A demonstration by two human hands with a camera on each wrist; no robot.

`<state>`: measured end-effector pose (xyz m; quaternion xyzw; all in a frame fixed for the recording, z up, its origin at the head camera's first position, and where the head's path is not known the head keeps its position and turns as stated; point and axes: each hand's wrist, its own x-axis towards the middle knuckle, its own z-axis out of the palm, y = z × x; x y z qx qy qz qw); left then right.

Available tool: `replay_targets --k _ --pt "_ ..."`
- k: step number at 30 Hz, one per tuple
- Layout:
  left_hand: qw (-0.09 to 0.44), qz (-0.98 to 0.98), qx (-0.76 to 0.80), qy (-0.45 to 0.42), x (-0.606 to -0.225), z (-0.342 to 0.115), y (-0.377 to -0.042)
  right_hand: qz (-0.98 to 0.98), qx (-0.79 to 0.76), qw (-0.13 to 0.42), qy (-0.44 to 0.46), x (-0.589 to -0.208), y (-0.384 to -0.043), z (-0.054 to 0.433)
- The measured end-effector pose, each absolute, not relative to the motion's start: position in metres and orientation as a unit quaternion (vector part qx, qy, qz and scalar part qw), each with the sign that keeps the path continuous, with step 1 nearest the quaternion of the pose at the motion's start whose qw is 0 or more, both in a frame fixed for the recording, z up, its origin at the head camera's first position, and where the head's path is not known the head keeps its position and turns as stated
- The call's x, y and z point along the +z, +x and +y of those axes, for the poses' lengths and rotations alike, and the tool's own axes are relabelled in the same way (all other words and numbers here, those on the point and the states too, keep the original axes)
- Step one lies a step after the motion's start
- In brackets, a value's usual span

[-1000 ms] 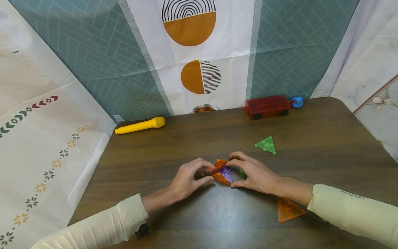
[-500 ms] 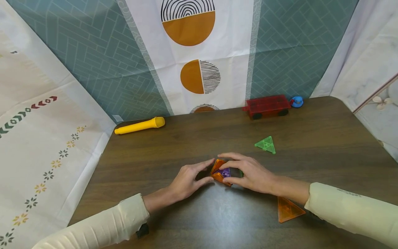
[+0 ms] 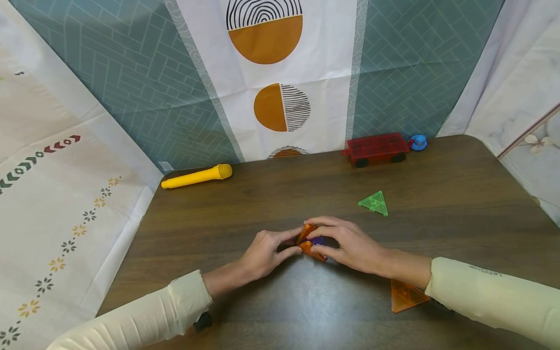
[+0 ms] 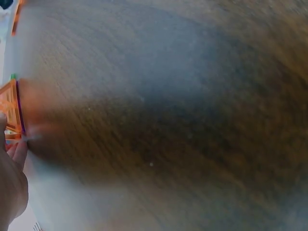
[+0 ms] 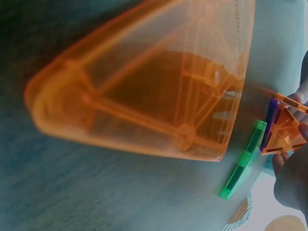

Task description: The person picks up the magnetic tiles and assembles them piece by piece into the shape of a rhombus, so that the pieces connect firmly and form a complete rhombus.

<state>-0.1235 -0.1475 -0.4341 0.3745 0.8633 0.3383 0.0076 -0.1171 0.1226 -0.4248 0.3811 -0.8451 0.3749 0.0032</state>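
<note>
My nearly closed left hand (image 3: 264, 253) and right hand (image 3: 356, 244) pinch translucent orange plastic triangular tiles (image 3: 311, 250), raised over a purple plastic tile (image 3: 319, 240). Assembly looks partial: a loose orange plastic triangle (image 3: 403, 297) and a green plastic triangle (image 3: 375, 202) lie apart.

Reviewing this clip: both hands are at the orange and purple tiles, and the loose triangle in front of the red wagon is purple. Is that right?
Not quite: the head view shows the loose triangle in front of the red wagon is green, not purple. The left hand and right hand are at the orange and purple tiles.
</note>
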Motion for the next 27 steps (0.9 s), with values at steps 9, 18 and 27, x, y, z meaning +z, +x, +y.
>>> replay_targets --k 9,18,27 --pt "-0.004 0.866 0.322 0.382 -0.4346 -0.1451 -0.1208 -0.846 0.367 0.029 0.384 -0.426 -0.1153 0.1216" --pt "-0.013 0.87 0.317 0.377 -0.4349 -0.1428 -0.1191 -0.845 0.373 0.031 0.382 -0.4267 -0.1148 0.1221" --pt "-0.022 0.873 0.314 0.373 -0.4363 -0.1424 -0.1191 -0.844 0.378 0.035 0.379 -0.4266 -0.115 0.1216"
